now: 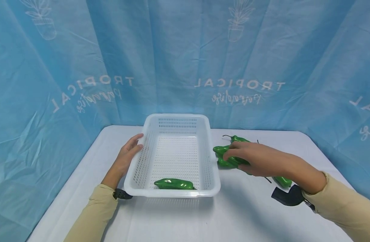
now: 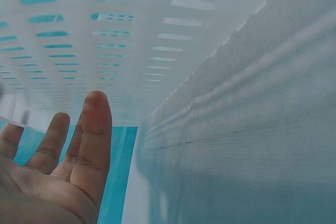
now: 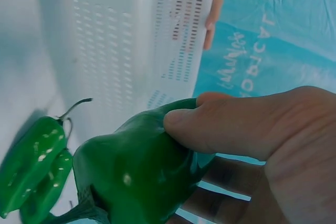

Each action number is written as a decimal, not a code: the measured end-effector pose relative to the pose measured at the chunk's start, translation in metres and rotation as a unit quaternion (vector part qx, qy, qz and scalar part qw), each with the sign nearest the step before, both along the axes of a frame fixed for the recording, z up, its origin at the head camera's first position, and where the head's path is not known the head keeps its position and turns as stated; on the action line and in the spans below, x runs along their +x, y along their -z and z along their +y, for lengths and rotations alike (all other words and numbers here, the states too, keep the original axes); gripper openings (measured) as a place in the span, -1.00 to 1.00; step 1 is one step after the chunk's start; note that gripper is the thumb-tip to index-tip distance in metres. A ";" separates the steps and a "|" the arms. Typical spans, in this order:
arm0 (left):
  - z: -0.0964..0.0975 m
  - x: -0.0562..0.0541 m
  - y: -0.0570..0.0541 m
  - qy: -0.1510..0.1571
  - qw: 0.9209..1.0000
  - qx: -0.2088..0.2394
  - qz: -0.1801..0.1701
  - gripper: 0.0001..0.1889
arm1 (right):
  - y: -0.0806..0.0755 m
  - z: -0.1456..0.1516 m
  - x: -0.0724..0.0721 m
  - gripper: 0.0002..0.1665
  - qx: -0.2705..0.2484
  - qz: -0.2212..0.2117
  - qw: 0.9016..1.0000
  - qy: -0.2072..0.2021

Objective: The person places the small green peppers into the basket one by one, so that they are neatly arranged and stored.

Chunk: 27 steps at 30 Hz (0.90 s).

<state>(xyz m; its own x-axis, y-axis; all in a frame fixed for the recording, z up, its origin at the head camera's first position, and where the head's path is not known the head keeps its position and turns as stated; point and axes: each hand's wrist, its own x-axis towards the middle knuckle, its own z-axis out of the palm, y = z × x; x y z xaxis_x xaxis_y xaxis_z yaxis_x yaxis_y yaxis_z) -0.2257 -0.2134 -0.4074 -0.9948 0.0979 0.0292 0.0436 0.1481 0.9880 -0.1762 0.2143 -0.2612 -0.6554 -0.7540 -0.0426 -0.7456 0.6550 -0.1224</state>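
A white perforated plastic basket sits on the table, with one green pepper lying near its front wall. My left hand is at the basket's left side, its fingers extended along the outside of the slotted wall. To the right of the basket, my right hand pinches a glossy green pepper between thumb and fingers, its stem pointing away from the palm. More green peppers lie below and around this hand, partly hidden by it.
Two peppers lie side by side on the white tablecloth in the right wrist view. Another pepper is partly behind my right wrist. A blue printed curtain encloses the table's back and sides.
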 end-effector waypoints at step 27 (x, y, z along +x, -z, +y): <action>0.001 0.000 0.001 -0.004 1.000 0.006 -0.002 -0.41 | 0.000 -0.053 -0.023 -0.55 -0.001 -0.093 0.994 -0.058</action>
